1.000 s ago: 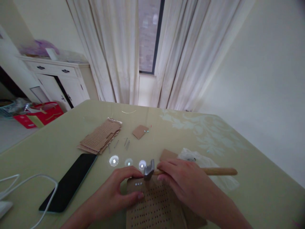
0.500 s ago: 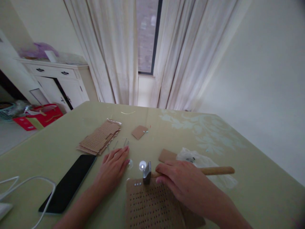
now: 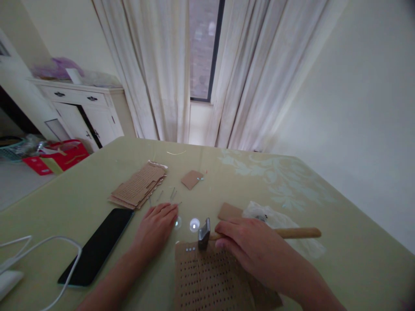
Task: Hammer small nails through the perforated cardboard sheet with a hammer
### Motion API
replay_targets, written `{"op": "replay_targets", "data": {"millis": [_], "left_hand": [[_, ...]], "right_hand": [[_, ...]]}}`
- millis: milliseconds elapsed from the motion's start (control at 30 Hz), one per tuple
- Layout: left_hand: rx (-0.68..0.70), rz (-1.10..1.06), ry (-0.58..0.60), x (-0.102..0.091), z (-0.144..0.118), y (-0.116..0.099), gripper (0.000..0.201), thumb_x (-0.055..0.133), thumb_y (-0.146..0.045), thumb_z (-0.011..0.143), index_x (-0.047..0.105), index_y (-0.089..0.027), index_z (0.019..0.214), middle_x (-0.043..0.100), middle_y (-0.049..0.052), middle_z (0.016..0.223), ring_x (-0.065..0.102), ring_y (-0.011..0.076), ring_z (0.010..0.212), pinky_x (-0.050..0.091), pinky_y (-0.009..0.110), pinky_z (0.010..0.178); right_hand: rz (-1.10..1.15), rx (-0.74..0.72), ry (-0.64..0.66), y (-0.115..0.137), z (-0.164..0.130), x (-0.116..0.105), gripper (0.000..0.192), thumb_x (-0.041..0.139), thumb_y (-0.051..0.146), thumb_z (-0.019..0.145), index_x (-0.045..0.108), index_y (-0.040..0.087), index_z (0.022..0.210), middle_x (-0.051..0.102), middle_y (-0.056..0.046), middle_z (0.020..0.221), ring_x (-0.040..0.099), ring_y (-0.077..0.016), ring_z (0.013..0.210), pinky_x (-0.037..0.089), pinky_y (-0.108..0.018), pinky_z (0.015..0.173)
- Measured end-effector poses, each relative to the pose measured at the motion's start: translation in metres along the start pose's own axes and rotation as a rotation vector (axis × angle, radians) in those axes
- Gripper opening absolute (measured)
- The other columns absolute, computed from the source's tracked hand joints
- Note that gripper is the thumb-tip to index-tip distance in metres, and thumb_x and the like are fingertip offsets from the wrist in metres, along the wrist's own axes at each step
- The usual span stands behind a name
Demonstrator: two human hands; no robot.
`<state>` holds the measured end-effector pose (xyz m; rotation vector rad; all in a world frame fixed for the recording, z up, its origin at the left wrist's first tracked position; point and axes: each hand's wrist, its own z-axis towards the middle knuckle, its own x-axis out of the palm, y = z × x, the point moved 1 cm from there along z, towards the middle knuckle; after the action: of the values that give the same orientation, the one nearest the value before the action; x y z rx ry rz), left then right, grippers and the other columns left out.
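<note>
My right hand [image 3: 249,242] is wrapped round the wooden handle of a hammer [image 3: 204,234], close to its metal head. The head is over the top edge of a brown cardboard sheet [image 3: 207,276] punched with rows of holes. Three shiny nail heads [image 3: 190,249] show in a row near the sheet's top left corner. Left of the sheet, my left hand [image 3: 158,224] is low on the table, its thumb and fingers pinched together. A thin nail [image 3: 180,203] sticks out at its fingertips. Several loose nails [image 3: 173,192] lie just beyond them.
A stack of perforated cardboard [image 3: 139,183] lies at the back left, above a black phone [image 3: 97,246] and a white cable [image 3: 78,255]. Small cardboard pieces [image 3: 192,179] and a crumpled plastic bag [image 3: 279,220] lie on the table. A cabinet [image 3: 90,112] stands beyond the left side.
My left fingers have drawn in from reaching over the nails and closed on one. My right hand stays on the hammer. The view has shifted slightly.
</note>
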<state>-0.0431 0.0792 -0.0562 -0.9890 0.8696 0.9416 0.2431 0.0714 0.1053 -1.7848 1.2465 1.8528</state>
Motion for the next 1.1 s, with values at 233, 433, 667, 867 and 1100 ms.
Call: {"op": "replay_targets", "data": {"millis": [233, 433, 667, 867, 1100], "left_hand": [[-0.024, -0.077, 0.034, -0.006, -0.008, -0.005, 0.033, 0.049, -0.015, 0.106, 0.079, -0.023, 0.114, 0.081, 0.01, 0.106, 0.073, 0.0299, 0.101, 0.055, 0.043, 0.093], [-0.056, -0.202, -0.03, -0.011, -0.012, -0.007, 0.035, 0.043, -0.012, 0.104, 0.075, -0.022, 0.115, 0.076, 0.011, 0.108, 0.07, 0.0295, 0.104, 0.056, 0.043, 0.094], [-0.032, -0.694, -0.122, -0.054, -0.022, -0.049, 0.018, 0.056, -0.034, 0.109, 0.069, -0.025, 0.101, 0.072, 0.002, 0.091, 0.07, 0.0194, 0.088, 0.057, 0.026, 0.08], [0.031, -0.745, -0.011, -0.049, -0.031, -0.073, 0.01, 0.064, -0.029, 0.105, 0.072, -0.027, 0.098, 0.075, -0.003, 0.088, 0.07, 0.0149, 0.08, 0.054, 0.021, 0.073], [0.118, -0.66, -0.006, -0.048, -0.029, -0.071, 0.012, 0.06, -0.022, 0.108, 0.069, -0.027, 0.101, 0.073, -0.003, 0.09, 0.069, 0.0133, 0.081, 0.053, 0.02, 0.074]], "right_hand": [[0.007, 0.009, 0.006, 0.001, 0.001, -0.002, 0.014, 0.061, 0.024, 0.11, 0.072, 0.023, 0.102, 0.078, -0.002, 0.095, 0.075, -0.0222, 0.087, 0.046, -0.033, 0.078], [0.013, -0.004, -0.004, 0.001, 0.001, -0.003, 0.017, 0.059, 0.025, 0.111, 0.073, 0.023, 0.101, 0.078, -0.002, 0.094, 0.074, -0.022, 0.088, 0.046, -0.033, 0.079], [0.02, -0.012, -0.012, -0.001, 0.0, 0.0, 0.018, 0.059, 0.027, 0.112, 0.072, 0.023, 0.1, 0.078, -0.001, 0.093, 0.074, -0.021, 0.087, 0.047, -0.032, 0.079], [0.033, -0.009, -0.009, 0.0, 0.002, -0.001, 0.015, 0.062, 0.027, 0.111, 0.071, 0.023, 0.1, 0.079, -0.001, 0.095, 0.075, -0.0222, 0.09, 0.047, -0.033, 0.081], [-0.025, -0.01, 0.028, -0.002, -0.004, -0.009, 0.01, 0.065, 0.027, 0.109, 0.072, 0.024, 0.103, 0.08, -0.001, 0.098, 0.076, -0.0246, 0.092, 0.047, -0.034, 0.081]]}}
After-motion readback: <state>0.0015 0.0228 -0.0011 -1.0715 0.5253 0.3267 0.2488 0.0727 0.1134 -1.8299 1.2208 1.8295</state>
